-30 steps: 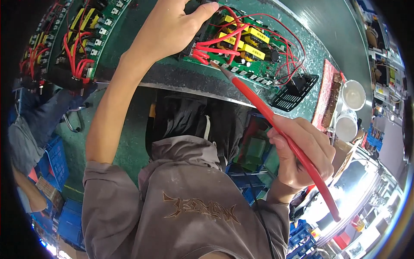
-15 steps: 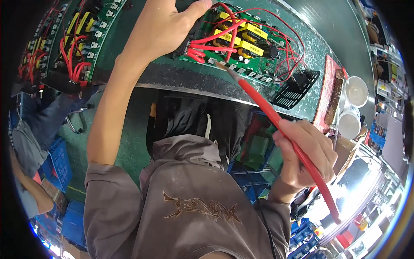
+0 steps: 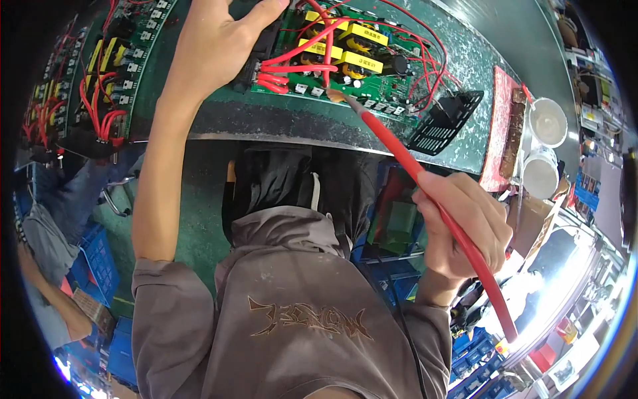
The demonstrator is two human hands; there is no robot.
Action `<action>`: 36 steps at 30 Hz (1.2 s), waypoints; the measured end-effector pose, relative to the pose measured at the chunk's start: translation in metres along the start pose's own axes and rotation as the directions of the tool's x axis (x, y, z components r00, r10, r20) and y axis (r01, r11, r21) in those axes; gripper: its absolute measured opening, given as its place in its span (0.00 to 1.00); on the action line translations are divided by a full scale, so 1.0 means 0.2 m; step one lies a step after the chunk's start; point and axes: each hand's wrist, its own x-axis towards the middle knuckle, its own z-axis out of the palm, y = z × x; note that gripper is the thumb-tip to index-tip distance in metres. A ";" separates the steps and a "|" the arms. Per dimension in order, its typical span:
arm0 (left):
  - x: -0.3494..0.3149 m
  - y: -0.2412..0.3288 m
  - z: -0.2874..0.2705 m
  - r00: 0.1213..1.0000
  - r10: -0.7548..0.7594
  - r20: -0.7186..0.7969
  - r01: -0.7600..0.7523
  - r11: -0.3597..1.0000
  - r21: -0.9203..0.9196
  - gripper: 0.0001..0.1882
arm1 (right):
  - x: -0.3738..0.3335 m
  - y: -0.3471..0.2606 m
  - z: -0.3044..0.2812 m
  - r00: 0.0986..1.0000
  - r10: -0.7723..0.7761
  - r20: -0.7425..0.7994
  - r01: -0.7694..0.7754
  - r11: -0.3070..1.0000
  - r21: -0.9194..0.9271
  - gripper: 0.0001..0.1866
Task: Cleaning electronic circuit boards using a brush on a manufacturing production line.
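Listener: Where is the board, relative to the hands?

Describer: The green circuit board (image 3: 382, 88) lies on the workbench (image 3: 266, 121), ahead of the person. Its long axis runs left to right, the right end angled slightly closer to the body. The left hand (image 3: 222, 50) is nearer, at the board's left end beside a black panel (image 3: 264, 41); the right hand (image 3: 468, 226) is well apart, toward the body and to the right.

Listener: What are the hands doing?

Describer: The right is closed around a red-handled paintbrush (image 3: 397, 149), which slants forward and left so its bristles (image 3: 337, 96) meet the near edge in view, by a row of small components. Actual contact is unclear. The left has its thumb stretched out; its fingers are cut off by the top edge, so I can't say whether they grip.

Listener: Any writing?

Describer: Yellow-wrapped transformers (image 3: 362, 63) bear tiny dark print, too small to read. Stylised brown-outlined lettering (image 3: 309, 316) crosses the person's grey-brown shirt (image 3: 279, 359). I can make out no other label on the board.
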 end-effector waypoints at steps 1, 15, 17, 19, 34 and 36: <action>0.00 0.00 0.01 1.000 0.004 0.007 -0.004 1.000 -0.002 0.25 | 0.00 0.00 0.00 1.000 0.005 -0.005 -0.005 1.000 -0.004 0.12; 0.00 0.04 0.02 1.000 -0.024 0.004 0.024 0.999 0.032 0.26 | -0.05 0.03 -0.06 1.000 0.021 0.018 -0.020 1.000 -0.017 0.10; 0.00 0.04 0.03 0.999 -0.033 0.006 0.032 0.999 0.032 0.26 | -0.07 0.03 -0.07 1.000 -0.003 0.000 0.003 1.000 -0.025 0.10; -0.01 0.04 0.03 0.999 -0.044 0.004 0.044 0.998 0.034 0.25 | -0.10 0.03 -0.10 0.998 0.010 -0.057 -0.009 1.000 0.012 0.10; 0.00 0.04 0.06 0.997 -0.074 -0.030 0.077 0.988 0.137 0.25 | -0.11 0.06 -0.13 1.000 -0.014 0.025 0.016 0.999 -0.050 0.12; 0.00 0.04 0.06 0.997 -0.065 -0.029 0.069 0.982 0.178 0.25 | -0.13 0.06 -0.14 1.000 -0.021 -0.010 0.020 0.998 -0.051 0.13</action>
